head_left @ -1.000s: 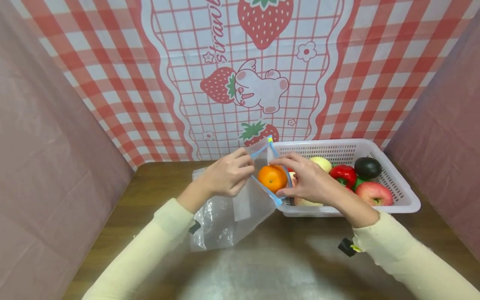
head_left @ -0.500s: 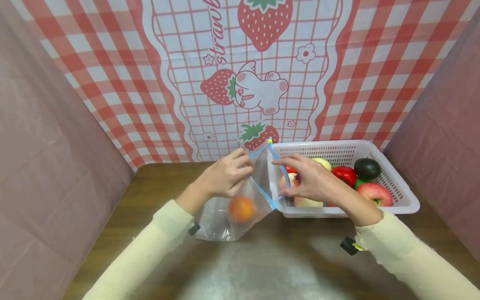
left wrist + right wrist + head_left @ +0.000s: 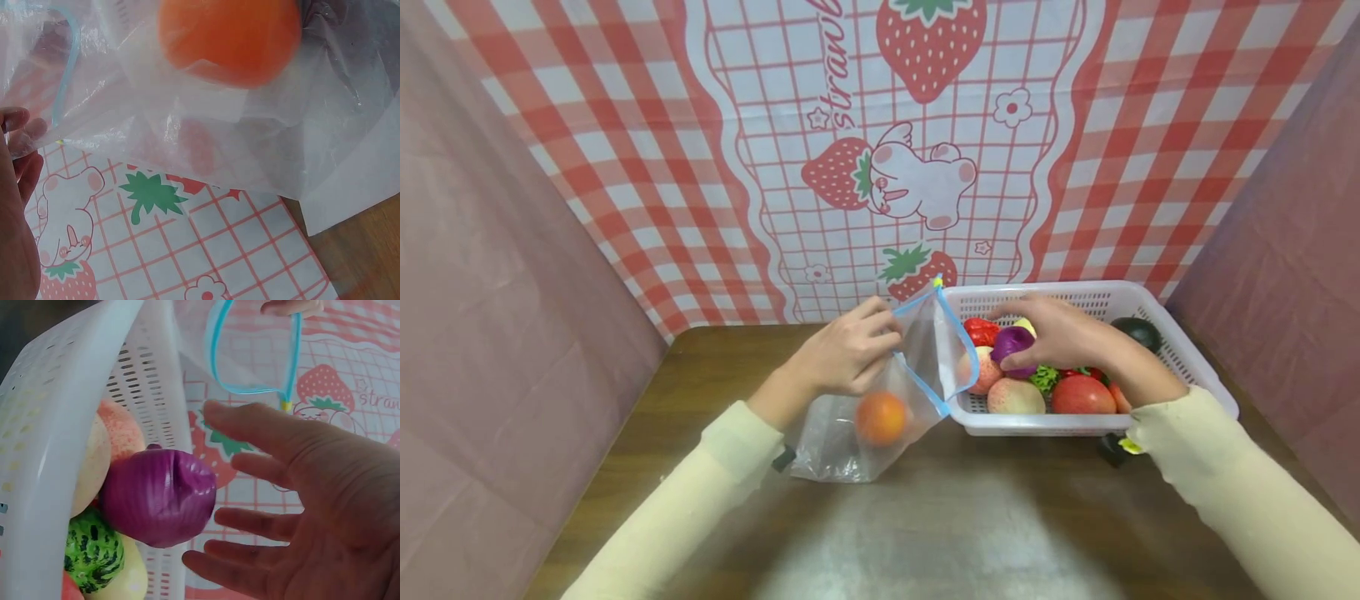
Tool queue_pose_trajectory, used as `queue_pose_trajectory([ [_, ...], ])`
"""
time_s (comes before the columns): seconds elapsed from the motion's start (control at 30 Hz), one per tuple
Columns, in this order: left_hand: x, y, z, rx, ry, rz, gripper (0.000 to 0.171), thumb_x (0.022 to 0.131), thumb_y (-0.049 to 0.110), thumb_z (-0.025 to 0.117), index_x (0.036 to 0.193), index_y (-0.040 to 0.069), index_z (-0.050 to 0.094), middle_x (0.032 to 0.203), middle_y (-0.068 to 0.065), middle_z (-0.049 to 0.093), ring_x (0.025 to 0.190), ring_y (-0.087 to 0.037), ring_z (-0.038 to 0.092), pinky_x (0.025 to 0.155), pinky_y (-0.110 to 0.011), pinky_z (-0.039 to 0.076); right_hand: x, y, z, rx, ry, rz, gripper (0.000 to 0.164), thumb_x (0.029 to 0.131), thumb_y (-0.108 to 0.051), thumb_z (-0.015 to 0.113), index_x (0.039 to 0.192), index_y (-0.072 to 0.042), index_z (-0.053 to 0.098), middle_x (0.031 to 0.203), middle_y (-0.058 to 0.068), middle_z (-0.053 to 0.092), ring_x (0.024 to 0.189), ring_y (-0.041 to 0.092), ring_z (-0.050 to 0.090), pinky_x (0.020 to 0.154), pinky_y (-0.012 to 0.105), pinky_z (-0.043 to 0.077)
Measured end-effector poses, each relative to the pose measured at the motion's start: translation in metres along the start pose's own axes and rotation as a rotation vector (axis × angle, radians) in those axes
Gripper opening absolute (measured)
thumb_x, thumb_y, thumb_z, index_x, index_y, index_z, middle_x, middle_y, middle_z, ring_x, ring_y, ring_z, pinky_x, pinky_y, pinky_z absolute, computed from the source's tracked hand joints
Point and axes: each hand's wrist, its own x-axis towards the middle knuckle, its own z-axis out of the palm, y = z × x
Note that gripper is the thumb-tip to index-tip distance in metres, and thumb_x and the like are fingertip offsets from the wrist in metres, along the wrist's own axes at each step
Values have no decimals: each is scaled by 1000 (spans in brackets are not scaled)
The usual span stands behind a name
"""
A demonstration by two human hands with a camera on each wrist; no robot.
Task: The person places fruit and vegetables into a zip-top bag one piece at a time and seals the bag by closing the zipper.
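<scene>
A clear plastic bag (image 3: 842,433) with a blue zip rim (image 3: 958,350) hangs from my left hand (image 3: 889,340), which pinches the rim's left side. An orange (image 3: 881,417) lies in the bottom of the bag; the left wrist view shows the orange (image 3: 231,37) through the film of the bag (image 3: 281,144). My right hand (image 3: 1033,337) is over the white basket (image 3: 1112,287), its fingers spread against a purple onion (image 3: 1009,340). In the right wrist view the right hand (image 3: 215,481) is spread beside the onion (image 3: 159,497), not curled round it.
The basket also holds a red apple (image 3: 1082,396), a peach (image 3: 1015,398), a red pepper (image 3: 981,331), something green (image 3: 1043,379) and a dark avocado (image 3: 1141,329). A brown table (image 3: 925,525) lies below. Cloth walls close in on three sides.
The orange dropped from the bag's mouth to its bottom. My right hand let go of the bag's rim and moved right into the basket, onto the purple onion.
</scene>
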Motion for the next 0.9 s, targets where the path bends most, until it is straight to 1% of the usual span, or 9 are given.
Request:
queue_pose_trajectory([
  [0.07, -1, 0, 0, -2, -4, -6, 15, 81, 10, 55, 89, 9, 68, 96, -6, 68, 97, -24, 57, 84, -32, 54, 2, 1, 2, -14, -23, 29, 69, 77, -29, 86, 138, -13, 59, 138, 20, 59, 114, 33, 60, 81, 43, 62],
  [0.17, -1, 0, 0, -3, -5, -5, 15, 82, 10, 55, 89, 9, 68, 96, -6, 68, 97, -24, 57, 84, -32, 54, 4, 3, 5, -37, -39, 50, 66, 77, -25, 86, 136, -13, 61, 133, 19, 61, 111, 31, 62, 82, 43, 62],
  [0.33, -2, 0, 0, -4, 3, 2, 16, 81, 9, 54, 88, 8, 68, 95, -6, 69, 96, -24, 57, 85, -33, 53, 6, 7, 9, -75, -50, 52, 53, 77, -17, 86, 127, -13, 69, 121, 13, 69, 102, 27, 63, 83, 43, 61],
  [0.4, -2, -1, 0, -2, 4, 2, 15, 81, 9, 54, 88, 8, 68, 94, -6, 69, 97, -25, 57, 86, -33, 53, 6, 7, 9, -85, -49, 52, 49, 77, -16, 85, 124, -14, 70, 119, 12, 69, 102, 27, 62, 83, 44, 60],
  [0.57, -3, -1, 1, 2, 5, 1, 15, 81, 9, 54, 88, 8, 67, 94, -6, 68, 97, -25, 58, 86, -33, 53, 6, 7, 10, -91, -40, 66, 48, 77, -16, 85, 123, -16, 71, 120, 11, 68, 104, 27, 61, 83, 44, 59],
  [0.7, -3, -1, 1, 2, 5, 2, 15, 81, 9, 55, 88, 9, 67, 95, -5, 68, 97, -25, 57, 86, -33, 53, 5, 6, 8, -62, -22, 61, 46, 78, -15, 84, 122, -15, 71, 121, 13, 68, 103, 27, 62, 83, 45, 60],
  [0.83, -2, -1, 1, 3, 7, 5, 15, 81, 10, 54, 88, 8, 68, 95, -5, 68, 97, -25, 57, 87, -33, 53, 1, 2, 1, 9, 27, 33, 46, 80, -12, 83, 124, -13, 70, 123, 16, 66, 104, 30, 65, 82, 45, 62],
  [0.9, -3, -2, 1, 4, 9, 6, 15, 81, 10, 54, 88, 8, 68, 94, -5, 68, 97, -25, 58, 87, -34, 53, -2, -3, -4, 45, 67, 26, 48, 80, -12, 82, 126, -12, 68, 126, 17, 64, 108, 33, 64, 81, 46, 63],
])
